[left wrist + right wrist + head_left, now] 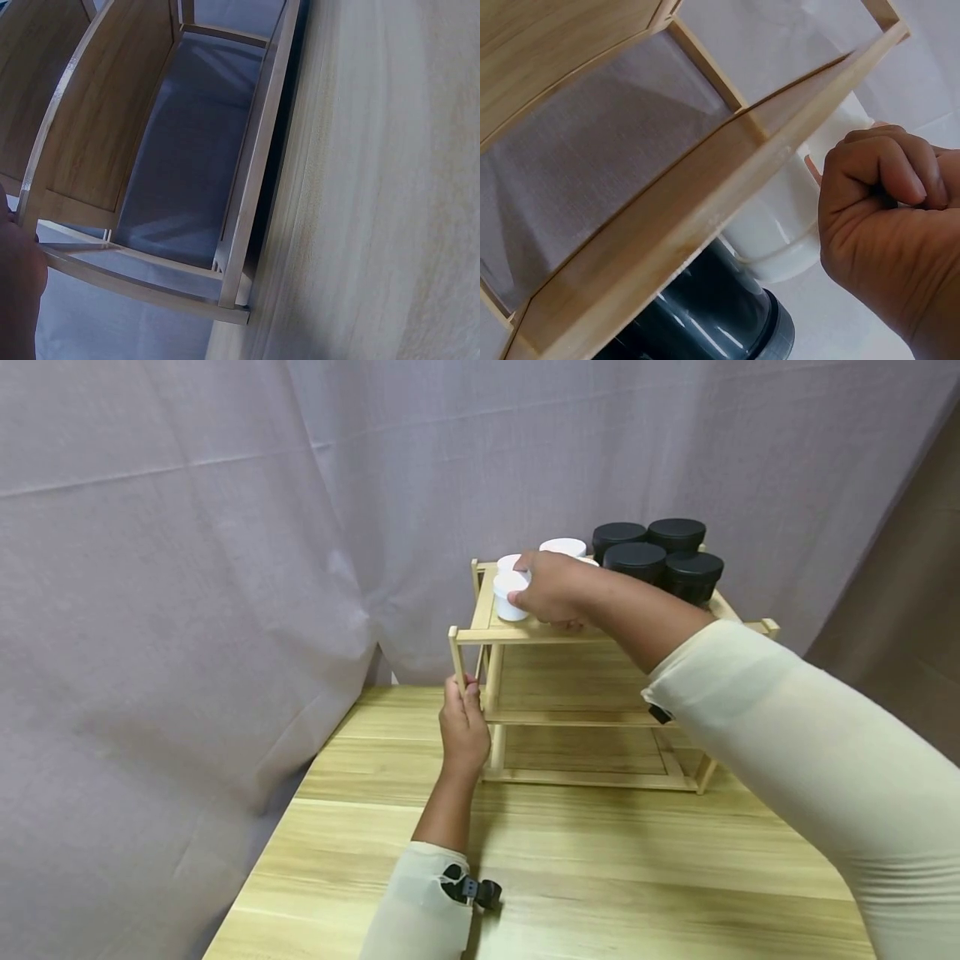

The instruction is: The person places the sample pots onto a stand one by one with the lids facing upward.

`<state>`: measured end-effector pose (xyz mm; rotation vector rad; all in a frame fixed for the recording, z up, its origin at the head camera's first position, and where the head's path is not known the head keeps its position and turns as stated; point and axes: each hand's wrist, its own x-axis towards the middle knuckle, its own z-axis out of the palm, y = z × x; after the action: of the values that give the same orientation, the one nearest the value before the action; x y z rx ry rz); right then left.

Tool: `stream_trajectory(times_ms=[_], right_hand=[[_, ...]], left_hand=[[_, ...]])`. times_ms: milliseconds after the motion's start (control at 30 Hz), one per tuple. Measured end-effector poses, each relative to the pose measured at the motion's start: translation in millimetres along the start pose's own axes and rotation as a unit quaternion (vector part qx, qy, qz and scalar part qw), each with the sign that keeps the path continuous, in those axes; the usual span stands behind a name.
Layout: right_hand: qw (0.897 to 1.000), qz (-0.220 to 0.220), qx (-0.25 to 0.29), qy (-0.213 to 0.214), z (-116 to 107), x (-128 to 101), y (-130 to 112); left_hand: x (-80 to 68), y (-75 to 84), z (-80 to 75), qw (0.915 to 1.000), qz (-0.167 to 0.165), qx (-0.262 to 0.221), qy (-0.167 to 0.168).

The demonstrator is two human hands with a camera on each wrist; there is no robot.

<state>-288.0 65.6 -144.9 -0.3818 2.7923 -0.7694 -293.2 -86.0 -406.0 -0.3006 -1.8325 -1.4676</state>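
Observation:
A wooden three-tier rack [570, 719] stands on the table. My left hand [465, 731] grips its front left post; in the left wrist view only part of that hand [19, 281] shows at the edge. Over the top shelf, my right hand [551, 589] pinches a small white jar [510, 603] between thumb and fingers at the front left corner. Behind that are another small white jar [507, 562] and a larger white jar [562, 546], partly hidden by the hand. The right wrist view shows the right hand's curled fingers [911, 180] beside a white jar [776, 221].
Several black lidded jars [633, 558] stand grouped on the right of the top shelf, close to the right forearm. The wooden table [600, 868] extends in front of the rack. A grey curtain [225, 568] hangs behind and to the left.

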Motion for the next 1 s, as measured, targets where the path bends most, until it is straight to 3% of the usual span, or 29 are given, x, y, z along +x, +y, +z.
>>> stream_trajectory(times_ms=[467, 1000], right_hand=[[0.998, 0.006, -0.050, 0.033, 7.2, 3.4, 0.6], [0.997, -0.010, -0.050, 0.056, 10.5, -1.5, -3.1]], left_hand=[[0.1, -1.5, 1.5, 1.0000, 0.010, 0.002, 0.001], [-0.6, -1.0, 4.1, 1.0000, 0.007, 0.002, 0.000]])
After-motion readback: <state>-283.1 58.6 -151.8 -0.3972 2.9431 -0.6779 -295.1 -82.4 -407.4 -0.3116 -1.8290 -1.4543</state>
